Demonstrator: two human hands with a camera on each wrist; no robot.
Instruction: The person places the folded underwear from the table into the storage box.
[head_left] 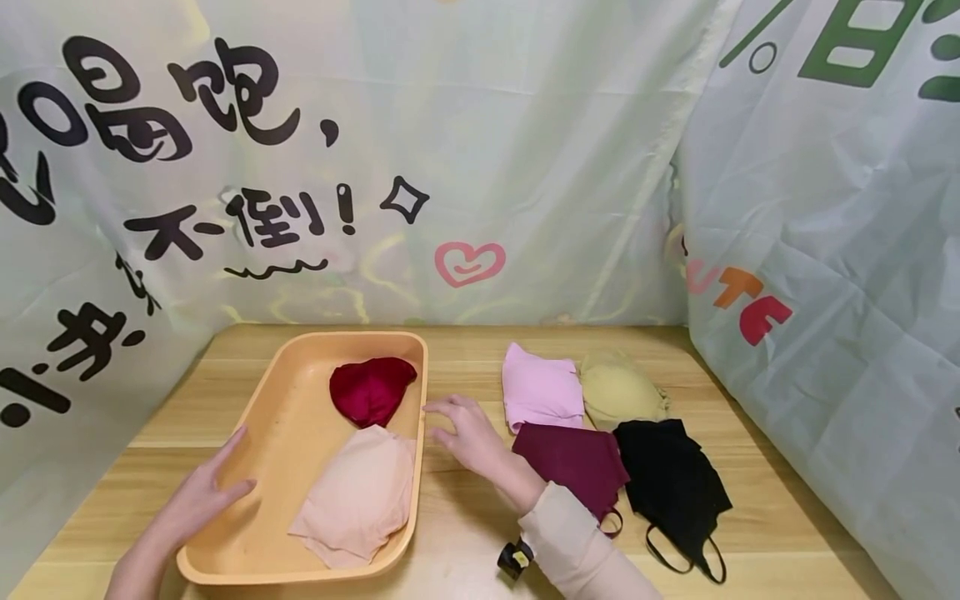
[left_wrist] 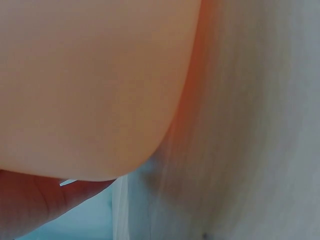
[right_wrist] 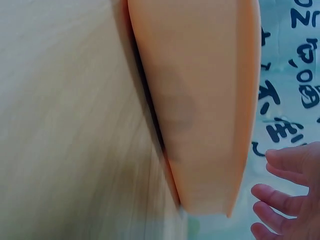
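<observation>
In the head view, my left hand [head_left: 198,497] is at the left rim of an orange plastic tray [head_left: 273,467], thumb extended over the inside, fingers fairly straight along the rim. The left wrist view shows part of this hand [left_wrist: 50,200] beside the tray wall [left_wrist: 95,90]. My right hand [head_left: 471,437] reaches to the tray's right rim with spread, loosely bent fingers, holding nothing; these fingers also show in the right wrist view beyond the rim. Inside the tray lie a folded dark red bra [head_left: 369,390] and, nearer me, a folded pale pink one [head_left: 360,500].
Right of the tray lie more folded bras: lilac [head_left: 542,390], olive yellow [head_left: 621,387], plum [head_left: 570,462] partly behind my right forearm, and black [head_left: 667,475] with loose straps. A printed curtain [head_left: 555,167] encloses the wooden table [head_left: 465,533] at back and sides.
</observation>
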